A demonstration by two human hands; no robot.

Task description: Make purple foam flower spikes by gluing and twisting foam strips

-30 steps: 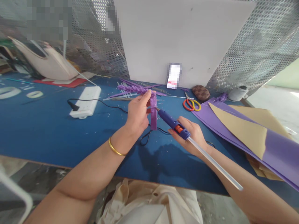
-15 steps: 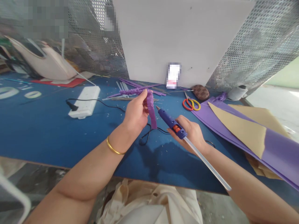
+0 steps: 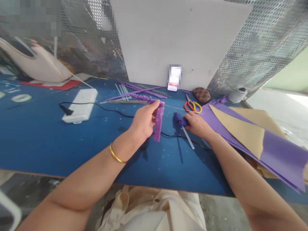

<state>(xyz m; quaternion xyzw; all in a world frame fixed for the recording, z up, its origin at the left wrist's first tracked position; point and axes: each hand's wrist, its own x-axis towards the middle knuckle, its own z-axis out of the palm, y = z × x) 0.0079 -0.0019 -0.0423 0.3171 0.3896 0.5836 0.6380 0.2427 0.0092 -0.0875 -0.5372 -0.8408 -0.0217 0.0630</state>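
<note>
My left hand (image 3: 145, 120) is closed on a purple fringed paper strip (image 3: 158, 125), pinching it between thumb and fingers. The strip's loose end hangs down, while a twisted, ruffled purple length runs off to the upper left. A thin wire extends right from near the pinch. My right hand (image 3: 197, 124) has its fingers around the handle of a blue hot glue gun (image 3: 179, 119), low over the blue table. A clear glue stick (image 3: 188, 138) sticks out of the gun's back toward me. The fingers' undersides are hidden.
Scissors (image 3: 193, 106) with red and yellow handles and a checkered pouch (image 3: 202, 95) lie beyond my right hand. Purple and tan paper sheets (image 3: 276, 165) cover the right. A white power strip (image 3: 80, 106) sits left, its black cord crossing the table. A phone (image 3: 175, 77) leans against the board.
My right hand has moved forward and lowered the glue gun from beside the strip toward the tabletop. My left hand still grips the strip, which now hangs a little lower and straighter.
</note>
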